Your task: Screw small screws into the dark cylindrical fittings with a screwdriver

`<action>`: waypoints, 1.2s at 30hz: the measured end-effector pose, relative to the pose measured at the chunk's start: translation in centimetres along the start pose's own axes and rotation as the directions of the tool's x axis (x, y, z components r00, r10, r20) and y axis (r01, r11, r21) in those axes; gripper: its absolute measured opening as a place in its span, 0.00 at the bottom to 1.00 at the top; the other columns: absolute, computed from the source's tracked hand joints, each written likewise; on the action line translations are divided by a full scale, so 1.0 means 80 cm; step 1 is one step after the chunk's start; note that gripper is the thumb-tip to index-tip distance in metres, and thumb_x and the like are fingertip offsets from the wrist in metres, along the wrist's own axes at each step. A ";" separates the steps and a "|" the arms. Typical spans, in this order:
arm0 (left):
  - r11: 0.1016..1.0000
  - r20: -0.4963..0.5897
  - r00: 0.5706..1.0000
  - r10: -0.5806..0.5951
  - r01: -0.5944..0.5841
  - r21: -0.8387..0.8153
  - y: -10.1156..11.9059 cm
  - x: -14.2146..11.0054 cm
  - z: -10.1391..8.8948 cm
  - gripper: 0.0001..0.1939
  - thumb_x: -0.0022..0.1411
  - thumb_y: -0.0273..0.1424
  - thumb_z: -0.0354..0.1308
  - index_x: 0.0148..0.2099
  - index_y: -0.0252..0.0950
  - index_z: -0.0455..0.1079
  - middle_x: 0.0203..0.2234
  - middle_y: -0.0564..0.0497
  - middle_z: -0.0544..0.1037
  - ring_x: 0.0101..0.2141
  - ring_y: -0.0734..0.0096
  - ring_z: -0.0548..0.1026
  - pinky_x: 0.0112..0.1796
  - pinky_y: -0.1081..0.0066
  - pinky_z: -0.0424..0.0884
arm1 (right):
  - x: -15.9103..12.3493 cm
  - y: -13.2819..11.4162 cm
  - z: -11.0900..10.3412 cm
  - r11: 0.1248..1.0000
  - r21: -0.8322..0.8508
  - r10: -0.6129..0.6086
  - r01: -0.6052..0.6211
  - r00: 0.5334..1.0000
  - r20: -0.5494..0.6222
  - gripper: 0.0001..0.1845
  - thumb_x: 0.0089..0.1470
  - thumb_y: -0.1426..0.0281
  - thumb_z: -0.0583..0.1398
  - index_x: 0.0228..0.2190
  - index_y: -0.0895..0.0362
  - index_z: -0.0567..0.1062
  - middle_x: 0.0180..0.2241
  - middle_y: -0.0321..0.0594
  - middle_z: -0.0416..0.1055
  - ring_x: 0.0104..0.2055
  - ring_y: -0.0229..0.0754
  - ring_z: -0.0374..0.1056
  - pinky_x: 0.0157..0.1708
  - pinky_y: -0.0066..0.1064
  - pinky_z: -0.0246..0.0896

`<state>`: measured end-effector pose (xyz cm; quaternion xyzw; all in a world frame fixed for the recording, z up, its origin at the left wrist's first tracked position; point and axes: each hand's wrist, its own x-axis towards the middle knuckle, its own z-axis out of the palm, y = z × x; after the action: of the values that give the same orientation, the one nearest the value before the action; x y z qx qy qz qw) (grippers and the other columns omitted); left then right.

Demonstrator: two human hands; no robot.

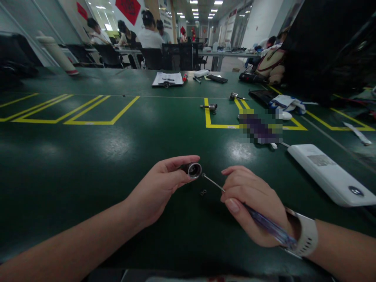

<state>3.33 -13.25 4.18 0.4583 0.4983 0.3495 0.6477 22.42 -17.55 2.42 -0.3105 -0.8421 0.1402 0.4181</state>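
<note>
My left hand (164, 188) pinches a small dark metal cylinder (192, 169) with a shiny open end, held just above the green table (88, 164). My right hand (252, 201) is closed around a thin screwdriver (258, 221) with a translucent purple handle. Its metal shaft points up-left, and the tip sits right beside the cylinder's rim. Two tiny dark screws or nuts (203, 192) lie on the table between my hands. A white band is on my right wrist.
A white flat device (329, 172) lies at the right. Two more metal cylinders (210, 106) (234, 95) sit farther back among yellow floor-tape lines. A clipboard (168, 79), pens, a glove and dark bags are beyond. Several people sit at distant tables.
</note>
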 end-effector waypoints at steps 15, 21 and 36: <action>0.983 0.029 0.992 0.127 -0.130 0.129 -0.016 -0.002 0.006 0.14 0.47 0.25 0.60 0.39 0.36 0.73 0.35 0.49 0.79 0.38 0.65 0.76 0.41 0.65 0.71 | -0.001 0.001 0.011 0.990 -0.122 -0.049 0.065 0.990 0.136 0.04 0.53 0.76 0.54 0.30 0.57 0.69 0.26 0.38 0.71 0.30 0.38 0.66 0.44 0.39 0.60; 0.966 0.030 0.979 0.203 -0.205 0.157 -0.015 0.000 0.008 0.11 0.47 0.24 0.59 0.36 0.36 0.74 0.37 0.49 0.79 0.38 0.65 0.76 0.41 0.64 0.72 | 0.001 -0.003 0.008 0.987 -0.137 -0.059 0.083 0.984 0.170 0.05 0.53 0.76 0.55 0.30 0.58 0.70 0.25 0.38 0.71 0.30 0.38 0.66 0.45 0.39 0.59; 0.973 0.018 0.986 0.168 -0.169 0.157 -0.014 0.003 0.010 0.09 0.48 0.23 0.58 0.35 0.34 0.73 0.37 0.49 0.78 0.37 0.66 0.76 0.39 0.69 0.71 | 0.000 -0.011 0.015 0.977 -0.204 -0.031 0.055 0.992 0.120 0.06 0.53 0.77 0.55 0.28 0.62 0.72 0.25 0.39 0.70 0.29 0.38 0.64 0.42 0.40 0.59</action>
<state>4.16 -13.61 3.08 0.5497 0.4822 0.3615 0.5785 21.12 -18.21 2.10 -0.3253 -0.8816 0.0603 0.3368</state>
